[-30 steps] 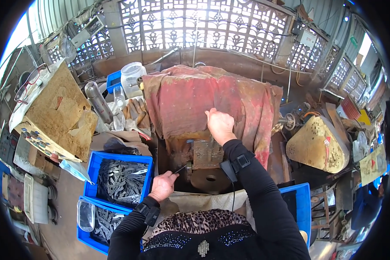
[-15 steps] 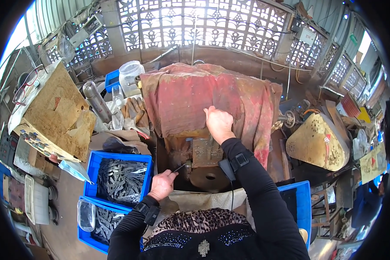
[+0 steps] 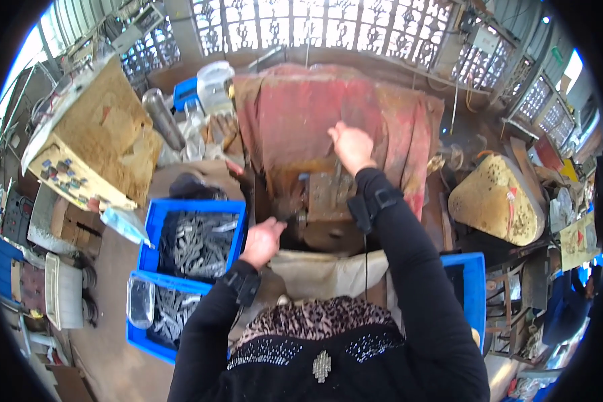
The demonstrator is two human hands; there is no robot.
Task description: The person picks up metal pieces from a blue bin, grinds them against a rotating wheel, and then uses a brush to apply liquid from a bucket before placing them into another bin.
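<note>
My left hand [image 3: 261,242] is closed at the left front of a rusty machine block [image 3: 329,197], pinching a thin dark metal piece whose tip barely shows in the blur. Below the block lies a dark round disc [image 3: 328,236]. Higher up, my right hand [image 3: 354,144] makes a fist in front of the worn red cloth [image 3: 301,107] draped over the machine. What that fist grips, if anything, is hidden. Left of my left hand, a blue bin [image 3: 240,231] holds many flat grey metal pieces [image 3: 197,248].
A second blue bin [image 3: 157,348] with similar pieces and a clear plastic box [image 3: 141,303] sits nearer me. At right stand another blue bin [image 3: 474,295] and a yellowish triangular cover [image 3: 496,201]. A stained control box [image 3: 94,141], a steel flask [image 3: 162,117] and a clear jar [image 3: 214,82] are at left.
The whole view has shifted, with the machine and bins higher in the picture. Both hands keep much the same places at the machine, the right one slightly farther up the cloth.
</note>
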